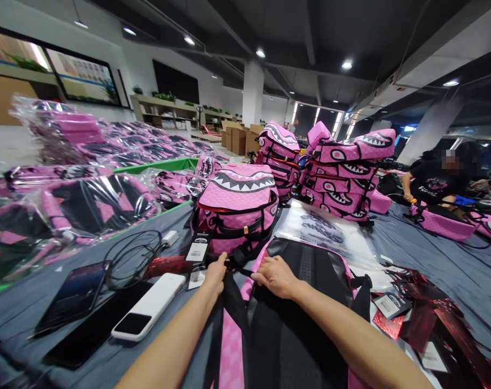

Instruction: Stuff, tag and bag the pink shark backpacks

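A pink and black backpack (305, 319) lies in front of me with its black padded back facing up. A short black strap (241, 268) stretches between my hands near the backpack's left edge. My left hand (216, 276) is closed, its fingertips pinching the strap's left end. My right hand (275, 276) is curled closed over the pink edge, gripping the strap's other end; its fingertips are partly hidden. Just beyond, a pink backpack with a shark-teeth print (239, 202) stands upright. Paper hang tags (197, 249) lie beside my left hand.
A white power bank (150, 305), a dark phone (73, 297) and a coiled cable (134, 259) lie left. Plastic bags (326, 229) and red-black tags (427, 319) are right. Stacked backpacks (338, 173) stand behind; plastic-wrapped ones (99, 208) fill the left. A person (435, 175) works far right.
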